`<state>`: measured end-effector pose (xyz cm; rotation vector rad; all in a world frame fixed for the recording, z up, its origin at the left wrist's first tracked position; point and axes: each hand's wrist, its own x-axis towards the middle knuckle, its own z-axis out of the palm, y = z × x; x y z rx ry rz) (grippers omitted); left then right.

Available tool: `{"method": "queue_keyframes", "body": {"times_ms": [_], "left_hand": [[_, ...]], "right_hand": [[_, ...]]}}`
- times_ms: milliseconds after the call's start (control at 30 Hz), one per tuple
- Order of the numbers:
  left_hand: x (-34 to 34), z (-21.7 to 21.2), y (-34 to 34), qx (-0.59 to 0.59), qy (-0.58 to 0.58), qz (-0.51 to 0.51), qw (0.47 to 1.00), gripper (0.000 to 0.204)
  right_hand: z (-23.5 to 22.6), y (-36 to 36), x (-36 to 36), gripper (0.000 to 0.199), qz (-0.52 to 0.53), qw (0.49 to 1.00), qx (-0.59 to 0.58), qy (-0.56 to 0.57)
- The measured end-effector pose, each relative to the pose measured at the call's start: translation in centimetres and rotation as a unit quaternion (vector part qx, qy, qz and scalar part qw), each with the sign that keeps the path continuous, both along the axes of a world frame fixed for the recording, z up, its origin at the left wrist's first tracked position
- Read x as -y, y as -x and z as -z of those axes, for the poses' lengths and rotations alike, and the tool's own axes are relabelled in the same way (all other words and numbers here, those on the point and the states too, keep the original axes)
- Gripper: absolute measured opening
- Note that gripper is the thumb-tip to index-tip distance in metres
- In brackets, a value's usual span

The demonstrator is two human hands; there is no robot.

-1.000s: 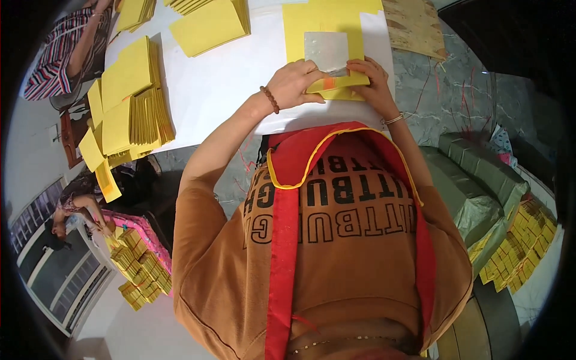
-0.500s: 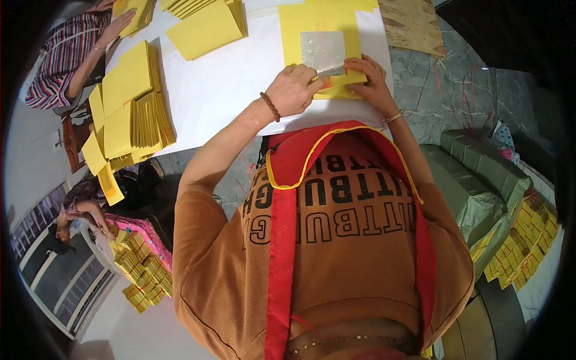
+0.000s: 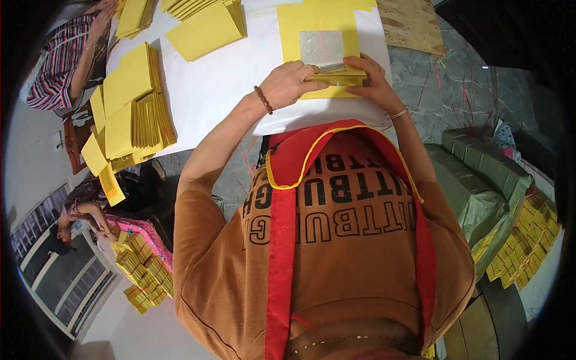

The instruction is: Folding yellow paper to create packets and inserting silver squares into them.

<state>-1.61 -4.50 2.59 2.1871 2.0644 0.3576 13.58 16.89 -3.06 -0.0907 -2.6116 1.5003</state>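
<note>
A yellow paper sheet (image 3: 291, 36) with a silver square (image 3: 321, 48) on its face lies near the table's front edge. Its near edge is bent up into a narrow raised fold. My left hand (image 3: 285, 84) pinches the left end of that fold, fingertips against the paper. At the other end my right hand (image 3: 373, 83) grips the fold between the thumb, on the near side, and fingers laid over the top beside the silver square. More yellow paper shows under and beyond the sheet.
Stacks of folded yellow paper (image 3: 129, 90) line the white table's (image 3: 210, 90) left side, with another pile (image 3: 207, 30) behind. A person in a striped top (image 3: 66, 60) works at far left. Another person (image 3: 87, 207) handles yellow bundles (image 3: 141, 264). Green wrapped packs (image 3: 462, 180) stand at right.
The sheet's near edge has been folded up higher, toward the silver square. My left hand has shifted slightly left; my right thumb has moved a little. The striped-top person's hand has drawn back.
</note>
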Motion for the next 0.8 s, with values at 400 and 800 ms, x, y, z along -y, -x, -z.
{"method": "queue_keyframes", "body": {"times_ms": [400,800], "left_hand": [[0.0,0.0,0.5,0.079,-0.021,0.013,0.997,0.047],[0.1,-0.8,0.7,0.176,-0.071,-0.034,0.981,0.011]], "right_hand": [[0.9,0.6,-0.4,0.030,0.004,0.998,-0.047,0.039],[1.4,0.4,-0.5,0.031,0.029,0.996,-0.061,0.054]]}}
